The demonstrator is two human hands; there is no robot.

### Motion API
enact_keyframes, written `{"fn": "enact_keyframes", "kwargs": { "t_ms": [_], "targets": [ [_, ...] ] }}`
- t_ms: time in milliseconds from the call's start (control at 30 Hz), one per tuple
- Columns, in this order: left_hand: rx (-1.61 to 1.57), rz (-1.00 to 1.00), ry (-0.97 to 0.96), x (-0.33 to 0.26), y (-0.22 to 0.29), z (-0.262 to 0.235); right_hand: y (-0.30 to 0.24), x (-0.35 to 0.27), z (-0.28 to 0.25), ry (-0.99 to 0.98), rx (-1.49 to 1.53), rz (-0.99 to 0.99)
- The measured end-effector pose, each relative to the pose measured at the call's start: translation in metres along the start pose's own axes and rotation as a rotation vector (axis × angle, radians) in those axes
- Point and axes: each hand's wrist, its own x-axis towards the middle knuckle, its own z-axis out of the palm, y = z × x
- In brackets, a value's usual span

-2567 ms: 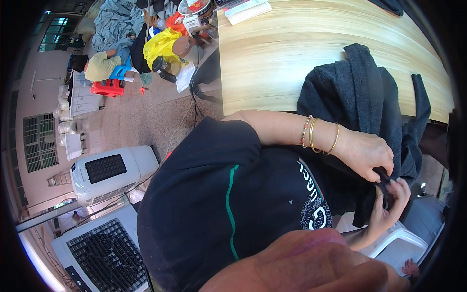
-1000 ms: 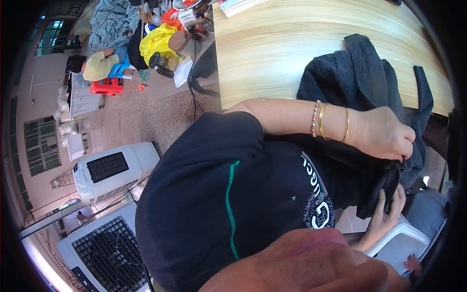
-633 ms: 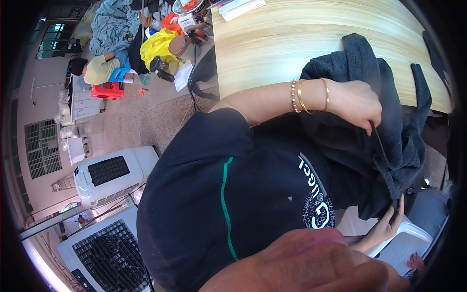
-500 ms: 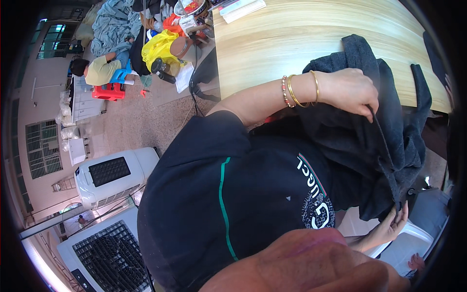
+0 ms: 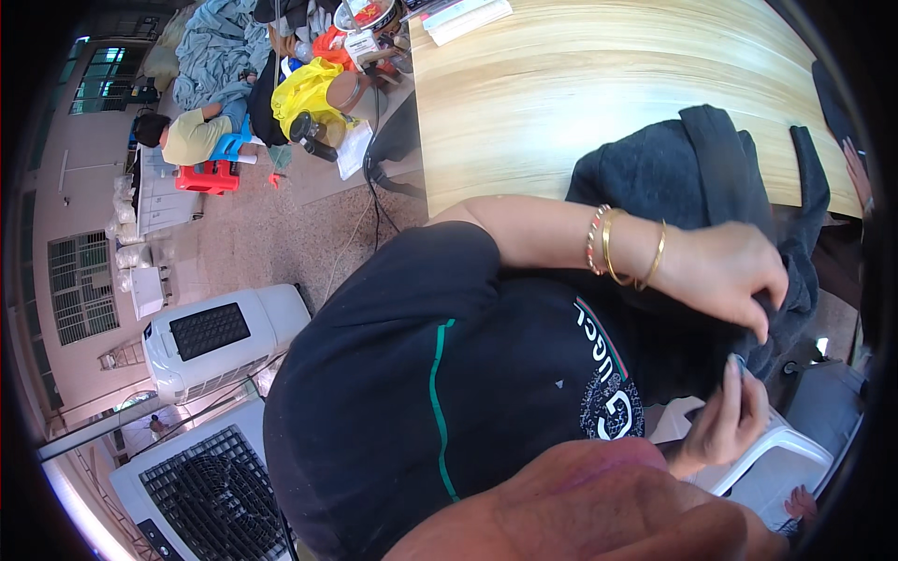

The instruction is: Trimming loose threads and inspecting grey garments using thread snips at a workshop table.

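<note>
With the left hand (image 5: 725,276) pinching a fold of the dark grey fleece garment (image 5: 683,173) draped over the near right edge of the pale wooden table (image 5: 580,84), and the right hand (image 5: 730,421) gripping its lower edge, probably best to pull evenly.

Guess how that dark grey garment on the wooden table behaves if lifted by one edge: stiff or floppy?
Probably floppy: the dark grey garment lies in soft folds and droops over the table edge. Likely thick and a bit heavy. It bunches where the left hand pinches it, so slipping seems unlikely.
</note>
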Motion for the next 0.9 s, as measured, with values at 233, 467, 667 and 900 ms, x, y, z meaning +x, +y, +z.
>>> {"fn": "enact_keyframes", "kwargs": {
  "t_ms": [233, 467, 667, 900],
  "targets": [
    [-0.148, -0.213, -0.276, -0.005, 0.011, 0.002, 0.004, 0.012, 0.003, -0.051, 0.060, 0.031],
    [-0.142, -0.154, -0.308, -0.009, 0.008, -0.005, 0.009, 0.009, -0.003, -0.096, 0.062, 0.105],
    [-0.137, -0.122, -0.294, -0.011, 0.008, -0.007, 0.012, 0.006, -0.004, -0.091, 0.136, 0.187],
    [-0.104, -0.107, -0.206, -0.012, 0.003, 0.000, 0.014, 0.009, 0.001, -0.064, 0.134, 0.271]
  ]
}}
